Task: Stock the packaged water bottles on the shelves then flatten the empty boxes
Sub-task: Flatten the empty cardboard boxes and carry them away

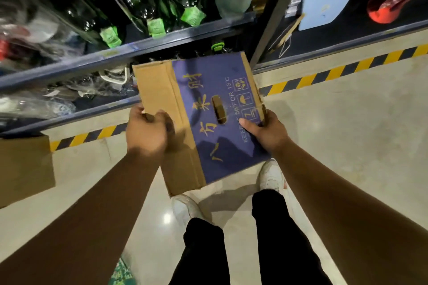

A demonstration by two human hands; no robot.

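Head view: You hold the cardboard box (pixel 196 90) in both hands above the floor (pixel 347 134), in front of the shelves (pixel 69 65). Your left hand (pixel 148 132) grips the left edge of the plain brown panel, fingers curled over it. Your right hand (pixel 266 129) grips the right edge of the purple printed panel, thumb pressed on the face and fingers hidden behind. A crease separates the two panels, and a handle cutout (pixel 218 109) sits in the middle of the purple one. You cannot tell from this view whether the box is fully flat.

The upper shelf carries dark green bottles (pixel 139 7) with green tags (pixel 155 25). The lower shelf holds wrapped clear items, too blurred to identify. A yellow-and-black hazard stripe (pixel 324 74) runs along the floor at the shelf base. A second piece of cardboard (pixel 23 169) lies at the left edge. Your white shoes (pixel 185 208) stand just below the held box.
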